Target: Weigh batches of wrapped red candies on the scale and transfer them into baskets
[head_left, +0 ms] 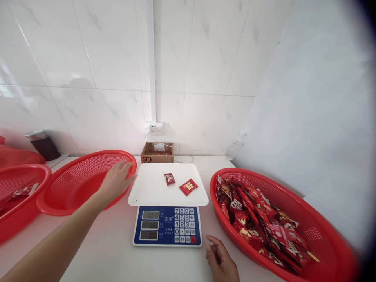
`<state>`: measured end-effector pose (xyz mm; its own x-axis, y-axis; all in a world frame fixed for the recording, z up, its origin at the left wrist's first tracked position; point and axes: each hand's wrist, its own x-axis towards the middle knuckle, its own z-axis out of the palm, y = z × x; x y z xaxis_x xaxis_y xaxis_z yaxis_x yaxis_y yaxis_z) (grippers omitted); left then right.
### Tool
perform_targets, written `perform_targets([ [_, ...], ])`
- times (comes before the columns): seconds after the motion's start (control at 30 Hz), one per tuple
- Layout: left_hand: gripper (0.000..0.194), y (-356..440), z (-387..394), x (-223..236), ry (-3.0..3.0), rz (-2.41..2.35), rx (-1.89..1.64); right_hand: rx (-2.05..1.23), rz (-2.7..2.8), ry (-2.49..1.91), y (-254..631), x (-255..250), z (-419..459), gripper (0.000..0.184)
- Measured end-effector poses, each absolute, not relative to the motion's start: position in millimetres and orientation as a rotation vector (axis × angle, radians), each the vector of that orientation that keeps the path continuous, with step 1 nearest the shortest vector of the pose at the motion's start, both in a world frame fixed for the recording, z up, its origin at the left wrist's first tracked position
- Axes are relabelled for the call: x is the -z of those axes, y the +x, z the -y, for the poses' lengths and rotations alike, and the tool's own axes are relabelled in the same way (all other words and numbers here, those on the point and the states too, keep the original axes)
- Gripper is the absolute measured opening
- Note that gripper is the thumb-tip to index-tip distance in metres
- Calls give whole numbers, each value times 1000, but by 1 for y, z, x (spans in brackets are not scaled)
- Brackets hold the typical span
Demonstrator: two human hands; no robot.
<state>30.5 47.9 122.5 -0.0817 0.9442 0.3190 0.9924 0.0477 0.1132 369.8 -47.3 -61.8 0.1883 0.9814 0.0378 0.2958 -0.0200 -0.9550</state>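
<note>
My left hand [116,181] reaches over the right rim of a red plastic basket [79,192], fingers stretched out and holding nothing I can see. Just right of its fingertips is the white weighing tray [152,192] of a digital scale [167,227]. On that tray lie two red packets, a small one [169,179] and a larger one [188,187] with gold print. Beside the scale's lower right corner, my right hand [221,260] is low over the table, its fingers loosely curled and apart, with nothing visible in them.
A large red basket [326,211] of red packets [258,219] stands at right. Another red basket [26,215] is at far left, near a dark jar [45,145]. Behind the scale, a cardboard box [157,158] sits against the tiled wall under a socket [155,128].
</note>
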Motion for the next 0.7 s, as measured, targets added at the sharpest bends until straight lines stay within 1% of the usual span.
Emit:
perform_targets([
  [0.13, 58, 78, -61, -109, -2385, 2124, 453, -926, 1258, -1508, 371, 63, 47, 46],
  [0.37, 70, 170, -98, -91, -2634, 2015, 238, -923, 1222, -1475, 370, 65, 47, 48],
  [0.43, 65, 192, -100, -89, -2700, 1924, 208, -912, 1220, -1470, 369, 66, 47, 48],
  [0.57, 38, 217, -95, -83, -2783, 1714, 214, -788, 1176, -1444, 362, 68, 48, 43],
  [0.63, 33, 218, -94, -79, -2795, 1641, 252, -741, 1162, -1440, 358, 68, 49, 42],
  [0.7, 32, 212, -95, -75, -2811, 1587, 306, -737, 1174, -1444, 358, 68, 49, 43],
])
